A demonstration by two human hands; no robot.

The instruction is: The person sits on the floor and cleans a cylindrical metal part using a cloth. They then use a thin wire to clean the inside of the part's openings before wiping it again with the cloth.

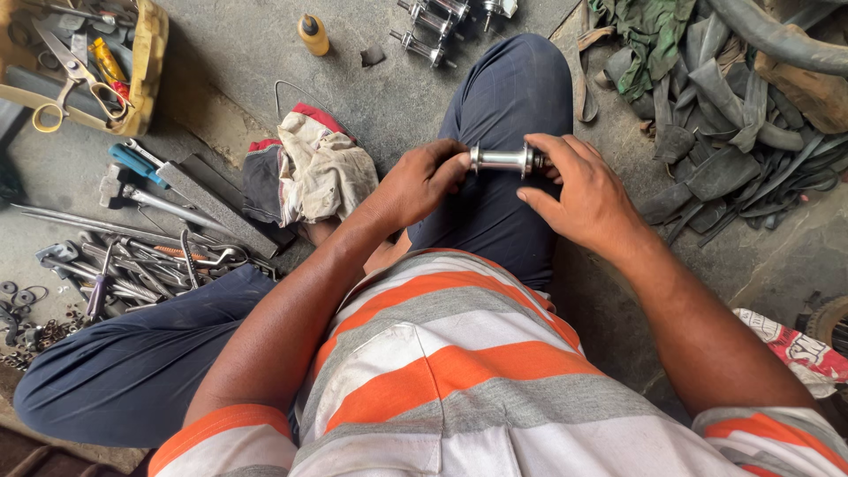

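We pinch the metal hub (505,160) endwise between left hand (422,181) and right hand (579,190), steadying it above our knee (512,88).

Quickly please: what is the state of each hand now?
Left hand: closed on one end of the shiny metal hub.
Right hand: gripping the hub's other end.

Grey concrete floor (238,62). Upper left: yellow tray (150,53) of tools, small yellow bottle (313,34). Top centre: metal hubs (433,22). Left: loose wrenches (150,265), crumpled rag (322,168). Upper right: pile of black rubber tubes (742,132), green cloth (649,35).
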